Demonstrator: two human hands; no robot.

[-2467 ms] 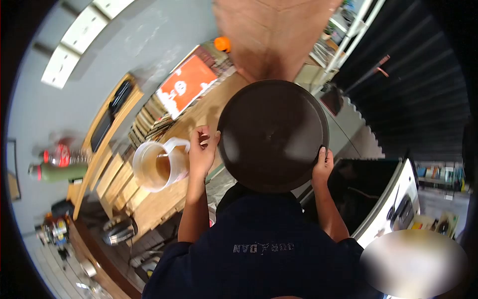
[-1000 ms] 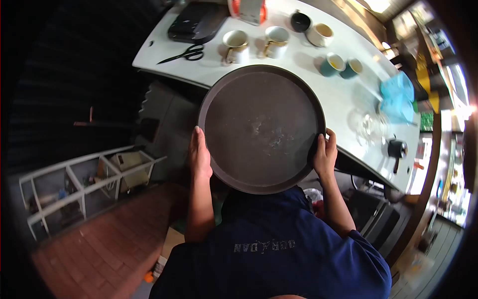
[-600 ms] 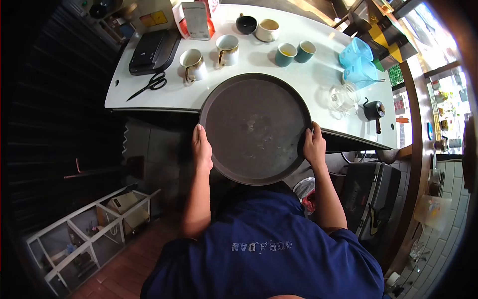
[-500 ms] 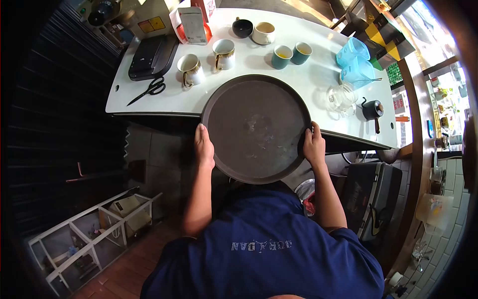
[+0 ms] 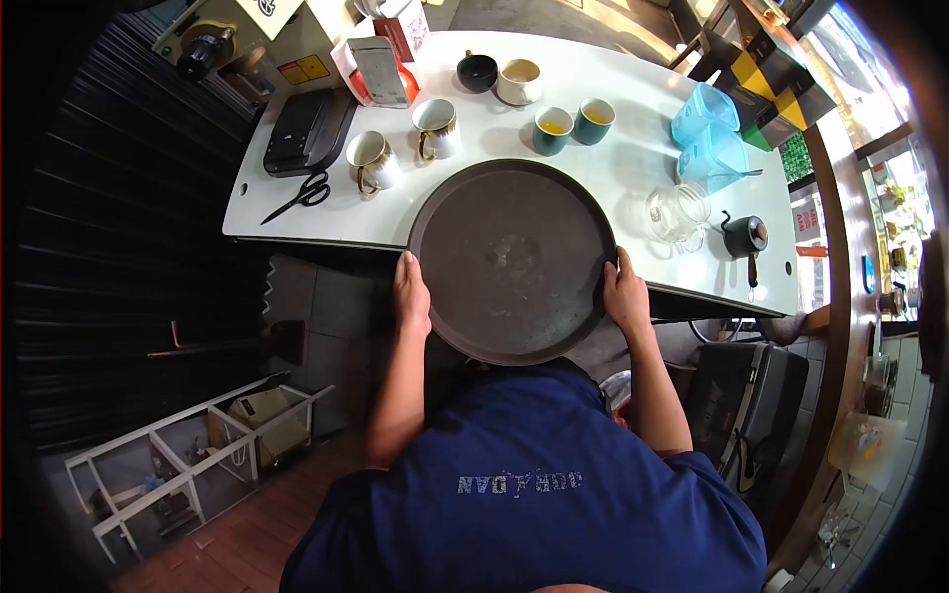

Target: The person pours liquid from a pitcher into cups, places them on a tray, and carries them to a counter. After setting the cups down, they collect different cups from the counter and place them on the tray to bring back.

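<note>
I hold a large round dark brown tray (image 5: pixel 509 259) level in front of my chest. My left hand (image 5: pixel 411 294) grips its left rim and my right hand (image 5: pixel 625 295) grips its right rim. The tray's far half hangs over the near edge of a white counter (image 5: pixel 633 168). Nothing lies on the tray. Just beyond it stand two white mugs with gold handles (image 5: pixel 371 160) (image 5: pixel 435 127), two teal cups (image 5: pixel 552 129) (image 5: pixel 594 120), a black cup (image 5: pixel 476 71) and a white cup (image 5: pixel 519 80).
Black scissors (image 5: pixel 300 197) and a black device (image 5: pixel 302 130) lie at the counter's left. A glass pitcher (image 5: pixel 676 211), a small black kettle (image 5: pixel 746 239) and blue plastic jugs (image 5: pixel 710 138) stand at its right. A white metal rack (image 5: pixel 193 455) sits on the floor at lower left.
I have turned from a wooden shelf with a pitcher to the white counter. The tray, held in both hands throughout, has come forward over the counter's near edge.
</note>
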